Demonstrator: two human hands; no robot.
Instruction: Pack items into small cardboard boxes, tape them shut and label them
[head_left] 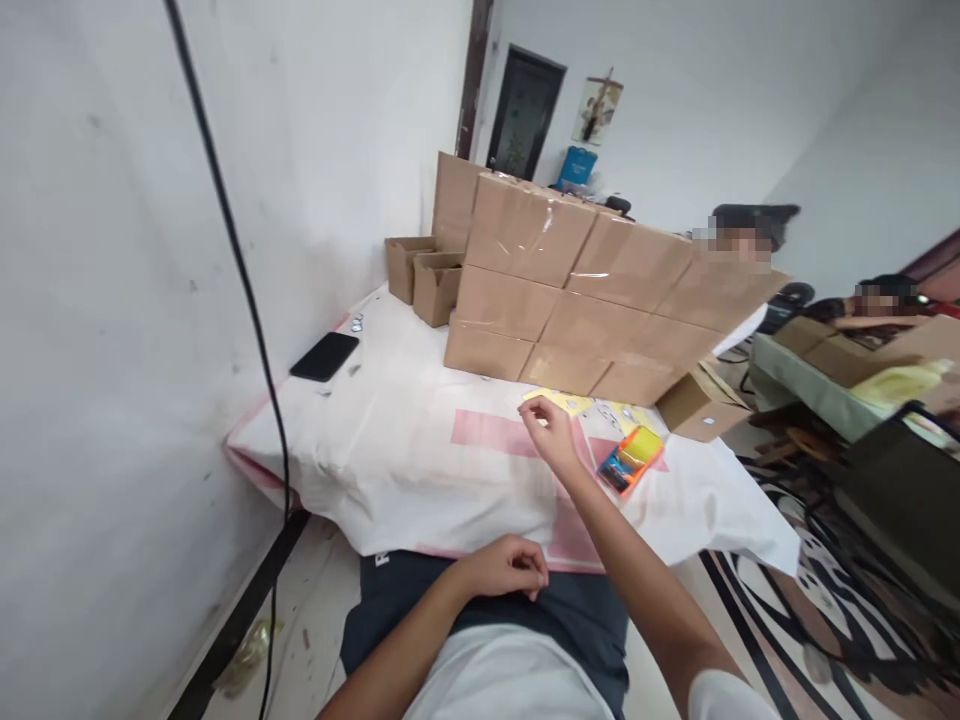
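Note:
My right hand (pixel 551 432) reaches out over the white-covered table (pixel 420 440), its fingers pinched together above the pink patch; what they hold, if anything, is too small to make out. Just beyond it lie yellow sheets (pixel 559 401) with small items on them. An orange tape dispenser (pixel 631 458) lies to the right of that hand. My left hand (pixel 508 566) rests curled closed on my lap at the table's near edge, with nothing visible in it.
A wall of taped cardboard boxes (pixel 592 300) stands at the back of the table, with open small boxes (pixel 424 275) to the left and one (pixel 701 405) to the right. A black phone (pixel 325 356) lies near the wall. Two people sit beyond the boxes. A black cable (pixel 247 300) hangs down the wall.

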